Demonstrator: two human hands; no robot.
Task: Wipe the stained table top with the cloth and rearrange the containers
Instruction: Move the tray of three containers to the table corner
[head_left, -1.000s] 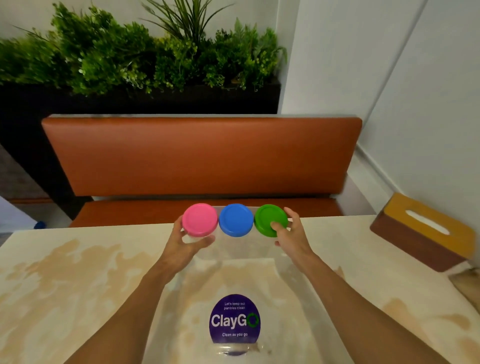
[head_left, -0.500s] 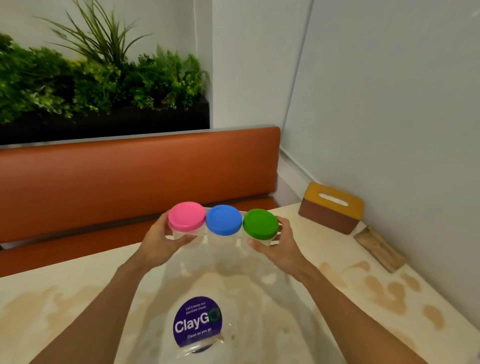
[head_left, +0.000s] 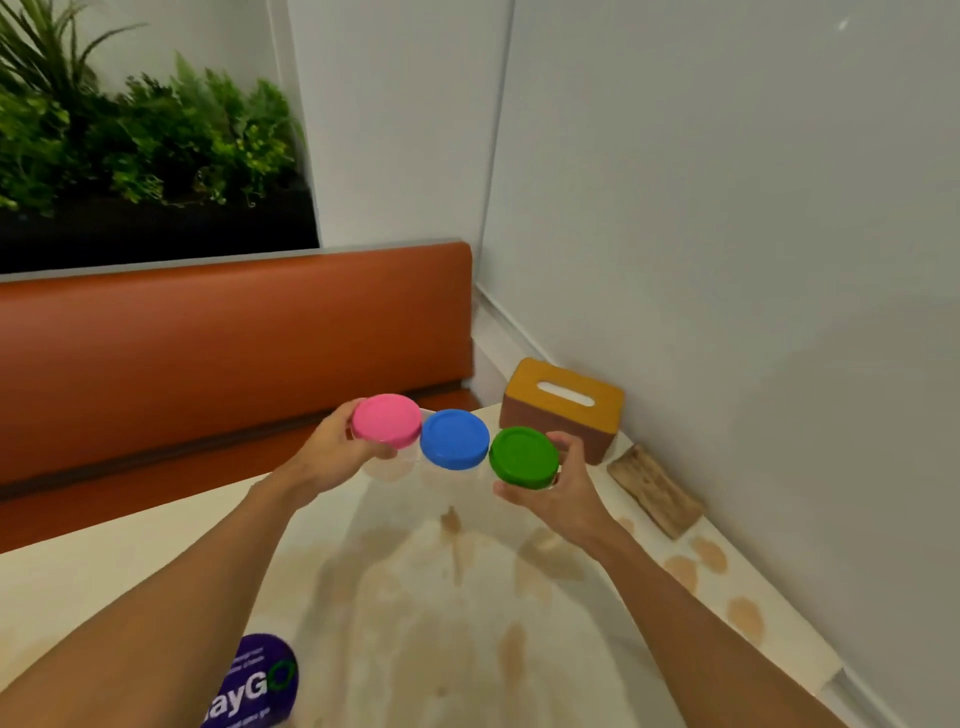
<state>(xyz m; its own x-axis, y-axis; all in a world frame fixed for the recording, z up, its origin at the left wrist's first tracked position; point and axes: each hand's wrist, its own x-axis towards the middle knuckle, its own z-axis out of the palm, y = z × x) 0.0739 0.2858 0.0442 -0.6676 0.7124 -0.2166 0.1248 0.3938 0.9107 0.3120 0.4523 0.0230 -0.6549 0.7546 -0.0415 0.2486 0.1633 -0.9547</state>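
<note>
Three clear containers are held in a row above the stained table top (head_left: 431, 597). The pink-lidded container (head_left: 387, 420) is gripped by my left hand (head_left: 332, 457). My right hand (head_left: 558, 486) grips the green-lidded container (head_left: 523, 457). The blue-lidded container (head_left: 454, 439) is squeezed between the other two. All three are lifted off the table. Brown stains run across the pale table under and to the right of my hands. No cloth is in view.
A brown and yellow tissue box (head_left: 563, 408) stands in the table's far right corner by the wall, with a small wooden block (head_left: 654, 491) next to it. A purple round sticker (head_left: 254, 680) lies near the front. An orange bench (head_left: 234, 353) runs behind the table.
Both hands have carried the three containers to the right, toward the tissue box, and the view has turned right with them. The grip on the containers is unchanged.
</note>
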